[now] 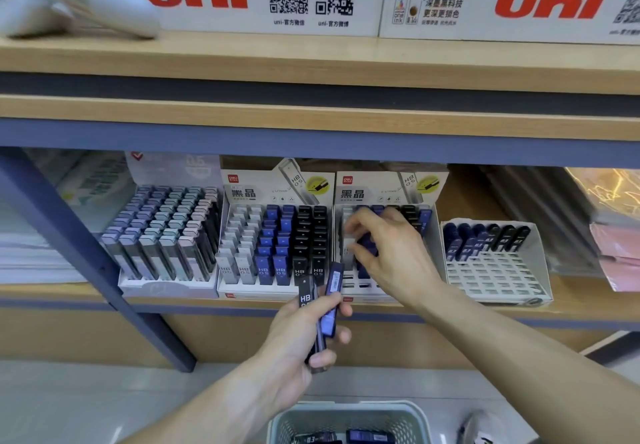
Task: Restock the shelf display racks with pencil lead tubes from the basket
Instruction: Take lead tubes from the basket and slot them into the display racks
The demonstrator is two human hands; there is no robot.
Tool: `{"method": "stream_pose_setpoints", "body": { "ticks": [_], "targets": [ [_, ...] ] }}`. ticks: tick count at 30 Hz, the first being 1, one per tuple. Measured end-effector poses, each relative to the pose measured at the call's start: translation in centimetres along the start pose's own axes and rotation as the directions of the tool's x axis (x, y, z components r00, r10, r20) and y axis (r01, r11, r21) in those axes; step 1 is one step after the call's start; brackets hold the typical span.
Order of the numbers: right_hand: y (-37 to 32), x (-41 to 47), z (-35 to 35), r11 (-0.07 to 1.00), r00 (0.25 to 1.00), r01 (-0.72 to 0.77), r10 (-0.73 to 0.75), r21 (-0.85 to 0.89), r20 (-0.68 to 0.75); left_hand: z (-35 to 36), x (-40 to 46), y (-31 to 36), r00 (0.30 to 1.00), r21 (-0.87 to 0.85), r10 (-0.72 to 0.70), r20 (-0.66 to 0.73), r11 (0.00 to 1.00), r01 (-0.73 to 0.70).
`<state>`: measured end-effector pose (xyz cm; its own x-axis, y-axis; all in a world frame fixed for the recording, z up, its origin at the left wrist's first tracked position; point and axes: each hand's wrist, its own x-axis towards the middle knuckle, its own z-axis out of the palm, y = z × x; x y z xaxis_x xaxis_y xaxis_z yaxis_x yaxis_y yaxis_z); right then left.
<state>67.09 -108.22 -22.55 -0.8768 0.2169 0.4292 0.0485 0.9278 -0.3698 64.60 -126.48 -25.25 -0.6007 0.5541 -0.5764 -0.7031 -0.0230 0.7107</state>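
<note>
head view: one camera, looking down at a wooden shelf (571, 308) with display racks.
left hand (298, 339): curled grip round a bunch of lead tubes (327, 308), held below the shelf edge. Black tube reads "HB", blue tube beside it shows a barcode label.
right hand (388, 253): inside the second deli rack (431, 217), fingers pinching a blue tube (367, 248) among the slots.
first deli rack (277, 284): red "deli" logo, header card "黑晶", "HB 0.5". Rows of white, blue and black tubes marked "HB 0.5".
second deli rack label: same "deli", "黑晶", "HB 0.5" header card.
pastel rack (162, 236): far left, purple, green and pink caps; header reads "0.5", rest blurred.
white grid rack (495, 270): far right, one back row of blue and black tubes marked "0.3", front slots bare.
basket (349, 416): bottom centre on the floor, holds more tubes, one reads "0.3".
top shelf boxes (450, 0): red "uni", QR codes, "uni-官方微信", "uni-官方微博", "UMN-S", "one ink".
</note>
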Motion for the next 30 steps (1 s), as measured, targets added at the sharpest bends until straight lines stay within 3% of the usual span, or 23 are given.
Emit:
{"method": "stream_pose_setpoints", "body": {
  "ticks": [5, 7, 9, 12, 14, 16, 19, 26, 30],
  "targets": [
    [0.2, 0.1, 0.5, 0.996, 0.997, -0.030, 0.024, -0.079, -0.076, 0.6, -0.3, 0.0, 0.998, -0.031, 0.056, 0.016, 0.998, -0.055],
    [-0.6, 0.1, -0.3, 1.000, 0.992, -0.023, 0.020, -0.020, -0.124, 0.7, -0.3, 0.1, 0.996, -0.031, 0.083, 0.017, 0.996, -0.083],
    [-1.8, -0.4, -1.6, 0.978, 0.985, -0.151, 0.162, 0.145, -0.064, 0.8, -0.2, 0.0, 0.993, -0.009, 0.117, 0.028, 0.993, -0.116],
    [-2.6, -1.5, -2.9, 0.820, 0.871, -0.484, 0.419, 0.306, 0.257, 0.8, -0.2, -0.3, 0.986, 0.045, 0.156, 0.057, 0.986, -0.159],
    [-2.6, -2.2, -3.7, 0.632, 0.776, -0.628, 0.466, 0.454, 0.425, 1.0, -0.2, -0.4, 0.983, 0.069, 0.170, 0.070, 0.982, -0.175],
    [-2.2, -2.6, -4.9, 0.481, 0.736, -0.676, 0.478, 0.559, 0.478, 1.2, -0.3, -0.3, 0.982, 0.052, 0.177, 0.061, 0.982, -0.181],
    [-1.4, -3.4, -6.3, 0.368, 0.711, -0.690, 0.506, 0.623, 0.488, 1.4, -0.1, 0.0, 0.981, -0.003, 0.191, 0.031, 0.982, -0.191],
    [-1.0, -5.9, -5.8, 0.415, 0.663, -0.748, 0.462, 0.518, 0.589, 2.3, 0.3, -0.2, 0.976, 0.036, 0.217, -0.007, 0.976, -0.216],
    [-0.7, -5.7, -6.0, 0.444, 0.715, -0.698, 0.453, 0.561, 0.532, 2.8, 0.7, -1.0, 0.975, 0.074, 0.221, -0.014, 0.973, -0.220]
  ]
}}
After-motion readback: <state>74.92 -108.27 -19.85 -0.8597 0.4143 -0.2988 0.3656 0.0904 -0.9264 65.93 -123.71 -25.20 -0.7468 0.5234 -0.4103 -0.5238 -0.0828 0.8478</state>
